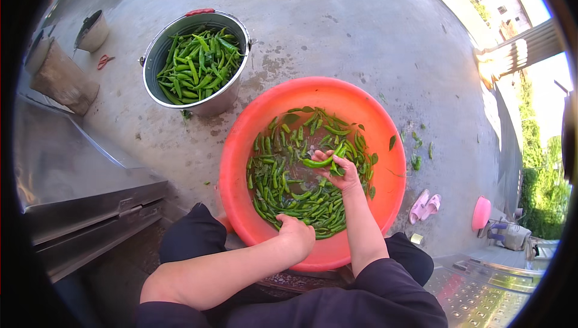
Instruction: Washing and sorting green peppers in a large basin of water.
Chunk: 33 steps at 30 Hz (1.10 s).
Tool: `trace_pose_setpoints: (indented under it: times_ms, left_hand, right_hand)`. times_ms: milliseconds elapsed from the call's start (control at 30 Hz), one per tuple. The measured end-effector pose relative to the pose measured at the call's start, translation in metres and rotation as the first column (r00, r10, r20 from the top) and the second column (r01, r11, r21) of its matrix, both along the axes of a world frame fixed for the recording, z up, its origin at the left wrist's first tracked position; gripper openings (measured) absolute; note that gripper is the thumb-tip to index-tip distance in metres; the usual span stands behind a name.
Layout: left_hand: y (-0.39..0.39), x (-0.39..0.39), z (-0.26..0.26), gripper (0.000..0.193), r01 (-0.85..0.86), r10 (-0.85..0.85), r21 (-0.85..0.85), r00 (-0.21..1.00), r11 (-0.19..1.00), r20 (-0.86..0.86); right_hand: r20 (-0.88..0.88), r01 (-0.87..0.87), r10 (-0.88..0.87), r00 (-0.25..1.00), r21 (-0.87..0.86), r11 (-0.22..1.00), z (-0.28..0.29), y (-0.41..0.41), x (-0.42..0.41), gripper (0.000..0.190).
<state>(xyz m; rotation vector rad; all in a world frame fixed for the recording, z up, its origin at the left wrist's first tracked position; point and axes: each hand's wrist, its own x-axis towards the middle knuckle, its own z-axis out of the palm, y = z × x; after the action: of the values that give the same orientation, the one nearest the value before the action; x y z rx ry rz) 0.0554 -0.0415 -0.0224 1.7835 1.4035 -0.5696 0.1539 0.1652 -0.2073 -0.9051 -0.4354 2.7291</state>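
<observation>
A wide orange plastic basin point(316, 93) stands before me, with green chili peppers point(316, 210) and loose leaves floating in its water. Above the water, my right hand point(338, 172) is closed around a few green peppers point(318, 163), its palm turned up. My left hand point(295, 233) is over the basin's near side, thumb towards the peppers; its fingers are mostly hidden, and whether they grip a pepper cannot be told. Beyond the basin to the left, a metal bucket point(221, 100) with a red handle grip is full of green peppers.
Red-handled scissors point(105, 61) lie on the concrete floor near a small pail point(92, 32) and a wood stump point(63, 75). A stainless steel cabinet point(90, 192) is close on the left. At right are pink slippers point(425, 207), a pink basin point(481, 213), scattered leaves and a perforated metal surface point(474, 287).
</observation>
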Motion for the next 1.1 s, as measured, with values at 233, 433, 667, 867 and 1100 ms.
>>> trace_pose_setpoints:
  times_ms: [233, 433, 667, 867, 1100]
  left_hand:
    - [0.009, -0.017, -0.004, 0.033, -0.101, 0.109, 0.128, 0.992, 0.987, -0.058]
    - [0.022, -0.038, -0.013, 0.026, -0.556, 0.365, 0.617, 0.831, 0.557, 0.419]
    - [0.015, -0.033, -0.027, 0.032, -0.573, 0.307, 0.570, 0.811, 0.589, 0.498]
    - [-0.001, -0.017, -0.015, 0.039, -0.072, 0.067, 0.004, 0.955, 0.997, 0.290]
    - [-0.015, -0.004, 0.007, 0.052, -0.116, 0.116, 0.083, 0.993, 0.990, 0.012]
  right_hand:
    - [-0.024, 0.020, -0.021, 0.999, -0.050, 0.999, 0.055, -0.026, -0.002, 0.018]
    - [-0.010, 0.180, -0.183, 0.983, -0.141, 0.973, 0.081, -0.063, -0.022, 0.018]
    - [0.057, 0.127, -0.123, 0.991, -0.076, 0.989, 0.121, -0.092, -0.045, 0.015]
    - [0.219, -0.070, 0.038, 0.975, 0.141, 0.988, 0.052, -0.029, -0.058, 0.013]
    - [0.751, -0.652, 0.008, 0.660, 0.567, 0.504, -0.045, -0.025, -0.155, 0.035]
